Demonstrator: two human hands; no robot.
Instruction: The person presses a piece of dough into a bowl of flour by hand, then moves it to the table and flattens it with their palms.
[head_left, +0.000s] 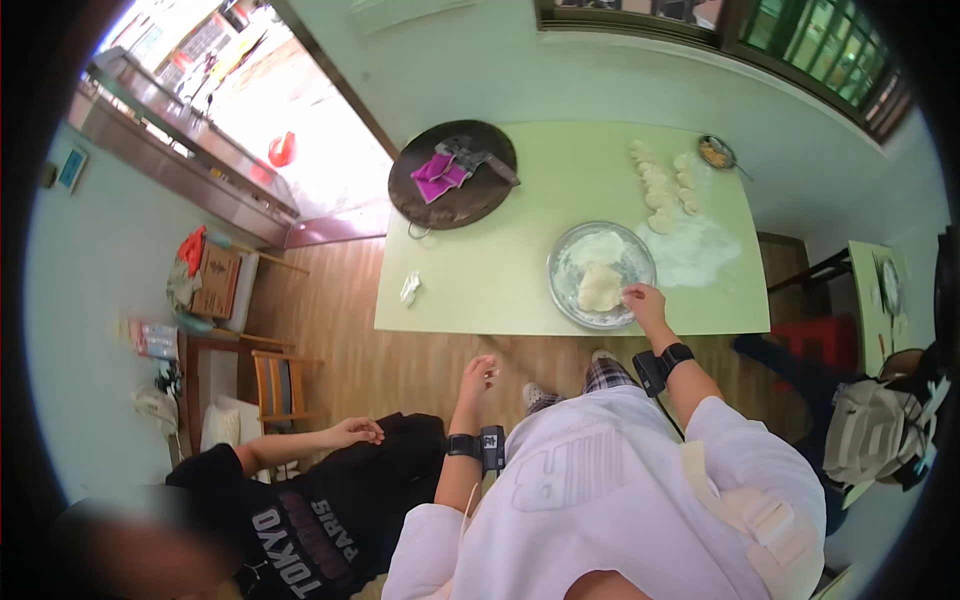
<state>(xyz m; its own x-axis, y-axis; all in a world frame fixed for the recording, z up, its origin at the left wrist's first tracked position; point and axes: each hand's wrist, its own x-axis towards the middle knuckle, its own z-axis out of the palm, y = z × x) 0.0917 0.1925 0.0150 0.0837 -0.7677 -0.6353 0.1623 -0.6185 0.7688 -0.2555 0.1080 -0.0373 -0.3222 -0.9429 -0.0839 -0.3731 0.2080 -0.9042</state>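
A round metal tray (566, 300) dusted with flour stands near the table's front edge. In it lies a pale lump of dough (600, 287), with a heap of white flour (597, 247) behind it. My right hand (645, 303) reaches over the tray's right side, its fingertips pinched together at the dough's edge. Off the front of the table, my left hand (480, 375) hangs in the air with fingers loosely bent and apart. White specks cling to those fingers, and I see nothing held in them.
Several dough pieces (657, 190) lie in rows at the back right, beside spilled flour (690, 250) and a small bowl (716, 152). A round dark board (455, 205) carries a purple cloth (440, 177) and a cleaver (502, 170). Another person (330, 500) is at my left.
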